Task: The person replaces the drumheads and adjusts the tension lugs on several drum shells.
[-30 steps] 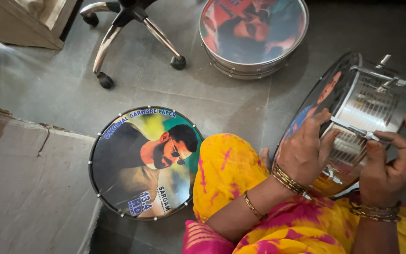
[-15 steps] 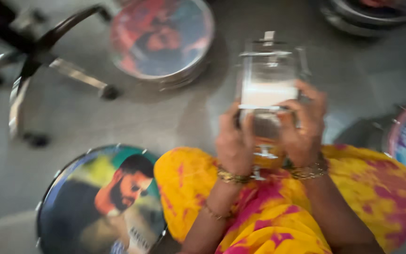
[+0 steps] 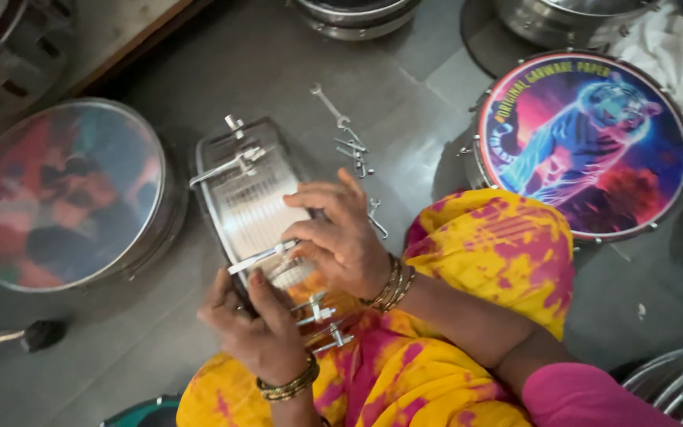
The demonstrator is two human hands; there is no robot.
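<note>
On the person's lap, above the grey floor (image 3: pixel 199 332), a steel drum shell (image 3: pixel 250 202) stood on edge, the left hand (image 3: pixel 258 332) gripping its lower rim while the right hand (image 3: pixel 341 237) pinched a tension rod (image 3: pixel 262 257) in closed fingers.

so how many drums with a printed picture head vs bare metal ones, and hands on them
Picture-head drums: 2, the left drum and the tiger drum
Bare metal drum held: 1, the steel drum
Hands on it: 2, left hand, right hand
Total: 5
</note>
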